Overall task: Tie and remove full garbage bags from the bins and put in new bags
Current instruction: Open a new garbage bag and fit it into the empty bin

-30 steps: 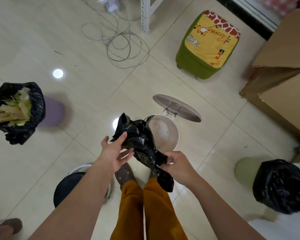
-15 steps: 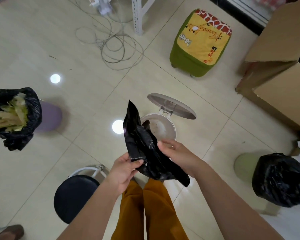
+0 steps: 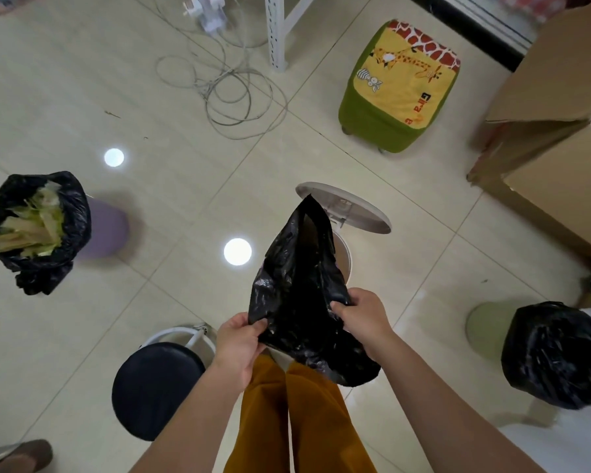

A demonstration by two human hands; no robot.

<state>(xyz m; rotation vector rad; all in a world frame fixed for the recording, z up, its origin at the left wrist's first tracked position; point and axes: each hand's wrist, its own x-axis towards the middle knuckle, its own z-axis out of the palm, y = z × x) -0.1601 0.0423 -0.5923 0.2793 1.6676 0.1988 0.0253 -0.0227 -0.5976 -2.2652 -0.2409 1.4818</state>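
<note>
A crinkled, glossy black bag (image 3: pixel 299 291) hangs at centre frame, pinched at its left edge by the left hand (image 3: pixel 239 346) and at its right by the right hand (image 3: pixel 362 317). It hides most of the round white bin (image 3: pixel 342 257), whose oval lid (image 3: pixel 355 208) stands open. Half a second ago the bag was bunched narrower; now it is spread wider, with its peak raised against the lid.

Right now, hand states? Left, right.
Left hand: closed, pinching the black garbage bag at its left edge.
Right hand: closed, gripping the same bag's right edge.
</note>
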